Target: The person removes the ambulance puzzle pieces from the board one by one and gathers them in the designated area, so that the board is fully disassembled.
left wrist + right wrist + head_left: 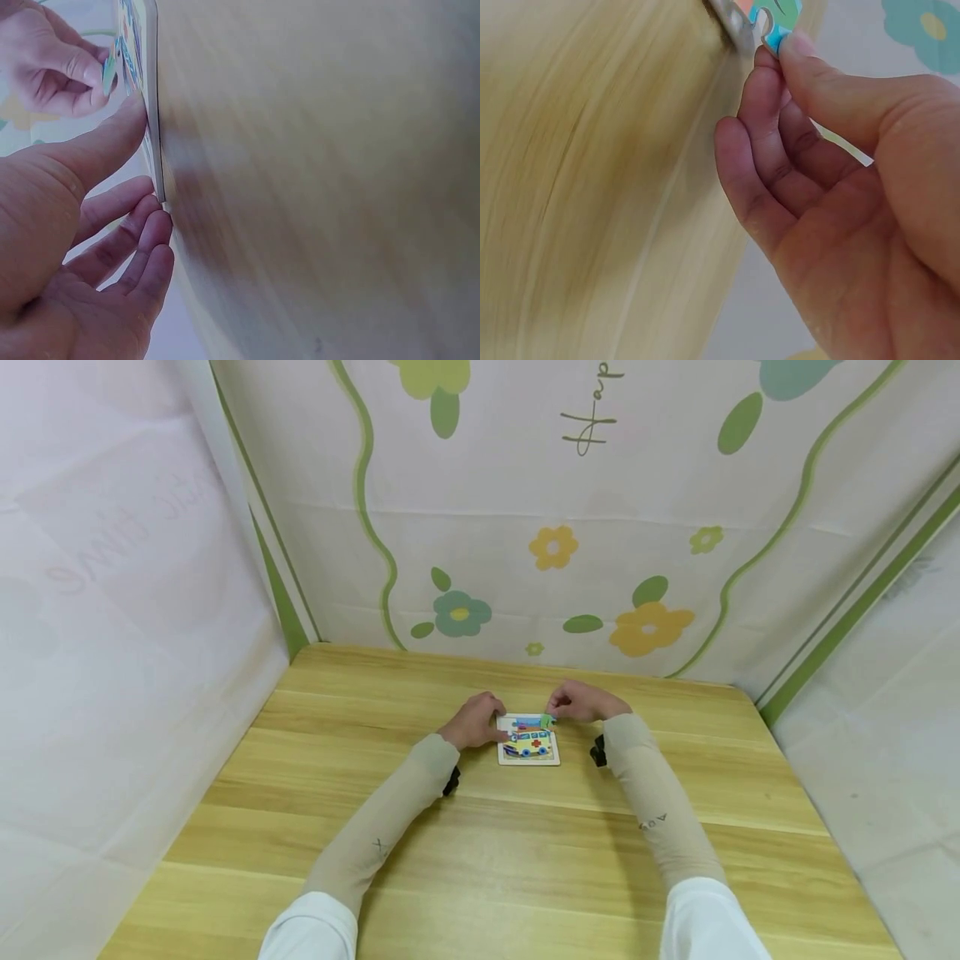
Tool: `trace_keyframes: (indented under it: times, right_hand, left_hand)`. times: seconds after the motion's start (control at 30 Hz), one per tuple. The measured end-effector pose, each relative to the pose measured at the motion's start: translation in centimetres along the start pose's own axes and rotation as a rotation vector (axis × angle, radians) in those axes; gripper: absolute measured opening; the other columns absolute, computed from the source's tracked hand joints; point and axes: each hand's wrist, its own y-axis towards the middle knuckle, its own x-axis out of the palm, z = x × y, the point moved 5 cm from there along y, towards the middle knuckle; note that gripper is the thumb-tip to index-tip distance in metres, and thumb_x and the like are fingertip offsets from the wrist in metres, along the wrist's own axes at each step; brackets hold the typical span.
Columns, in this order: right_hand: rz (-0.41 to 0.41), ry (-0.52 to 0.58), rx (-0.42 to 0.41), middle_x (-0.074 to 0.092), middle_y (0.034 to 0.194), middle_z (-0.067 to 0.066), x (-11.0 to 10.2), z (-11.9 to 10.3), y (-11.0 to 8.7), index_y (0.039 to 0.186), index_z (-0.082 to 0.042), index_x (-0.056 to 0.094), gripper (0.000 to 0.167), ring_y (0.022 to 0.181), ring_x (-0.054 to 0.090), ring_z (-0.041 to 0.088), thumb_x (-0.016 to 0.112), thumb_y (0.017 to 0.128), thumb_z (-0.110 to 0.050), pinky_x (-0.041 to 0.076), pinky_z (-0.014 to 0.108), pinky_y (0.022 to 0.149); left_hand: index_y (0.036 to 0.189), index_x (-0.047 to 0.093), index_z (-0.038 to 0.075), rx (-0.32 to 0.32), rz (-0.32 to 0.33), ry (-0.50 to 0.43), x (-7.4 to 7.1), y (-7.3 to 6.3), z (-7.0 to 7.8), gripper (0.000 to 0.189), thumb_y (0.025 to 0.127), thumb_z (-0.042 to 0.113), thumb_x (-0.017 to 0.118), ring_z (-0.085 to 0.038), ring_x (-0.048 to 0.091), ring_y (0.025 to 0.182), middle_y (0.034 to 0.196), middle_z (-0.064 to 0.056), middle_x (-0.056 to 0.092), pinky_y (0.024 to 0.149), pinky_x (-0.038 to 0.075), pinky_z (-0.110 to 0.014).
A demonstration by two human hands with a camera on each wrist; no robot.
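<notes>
A small square jigsaw puzzle (528, 760) with a white frame and a yellow ambulance picture lies on the wooden table. My left hand (477, 720) holds its left side; in the left wrist view the thumb (112, 142) lies on the picture face and the fingers bend at the frame's edge. From the right, my right hand (587, 702) pinches a green and blue puzzle piece (784, 19) between thumb and index finger. That piece is over the puzzle's upper right corner, tilted up from the board. The right hand's other fingers are loosely curled.
The wooden table (510, 868) reaches back to a white cloth wall (480, 485) printed with flowers. More white cloth hangs on the left and right sides. A black wrist device (597, 750) sits under the right wrist, another (452, 782) under the left.
</notes>
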Motion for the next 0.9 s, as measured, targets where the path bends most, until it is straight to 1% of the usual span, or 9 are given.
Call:
trace_keyframes:
  times: [0.23,0.4,0.6,0.73,0.9]
  right_hand:
    - [-0.018,-0.023,0.001,0.065,0.094,0.007,-0.8,1.3,-1.4,0.104,0.0,0.072,0.016,0.082,0.052,0.016,0.058,0.108,-0.007,0.045,0.03,0.078]
    - [-0.029,-0.058,0.041,0.064,0.096,0.004,-1.4,2.2,-2.2,0.102,-0.005,0.072,0.016,0.085,0.051,0.016,0.059,0.108,-0.01,0.044,0.031,0.079]
    - [-0.04,-0.075,0.072,0.062,0.092,0.004,-2.1,2.4,-2.9,0.099,-0.004,0.072,0.018,0.083,0.051,0.016,0.059,0.108,-0.012,0.044,0.031,0.079]
    - [-0.018,-0.083,0.088,0.062,0.091,0.005,-2.3,2.9,-3.5,0.099,-0.003,0.072,0.019,0.082,0.051,0.016,0.058,0.109,-0.011,0.044,0.031,0.077]
    - [0.031,-0.081,0.1,0.066,0.096,0.009,-2.1,3.8,-3.9,0.102,-0.003,0.073,0.017,0.084,0.053,0.018,0.058,0.108,-0.009,0.045,0.032,0.078]
  left_hand:
    - [0.134,0.067,-0.004,0.003,-0.001,-0.008,0.0,-0.1,0.1,0.048,0.095,0.02,0.082,-0.031,0.061,0.122,0.131,-0.016,0.065,0.11,0.051,-0.043]
    - [0.134,0.067,-0.004,0.013,-0.002,-0.007,0.0,-0.2,0.1,0.048,0.095,0.02,0.082,-0.03,0.062,0.12,0.13,-0.017,0.065,0.109,0.051,-0.043]
    - [0.131,0.068,-0.004,0.014,0.0,-0.002,-0.1,-0.2,0.1,0.046,0.094,0.019,0.083,-0.029,0.062,0.116,0.127,-0.017,0.065,0.107,0.052,-0.043]
    - [0.131,0.068,-0.004,0.018,-0.003,0.002,-0.1,-0.2,0.3,0.045,0.094,0.019,0.082,-0.028,0.061,0.115,0.127,-0.017,0.065,0.106,0.052,-0.043]
    - [0.131,0.068,-0.004,0.016,-0.007,-0.007,-0.2,-0.2,0.4,0.045,0.094,0.018,0.082,-0.029,0.061,0.115,0.127,-0.018,0.065,0.106,0.052,-0.043]
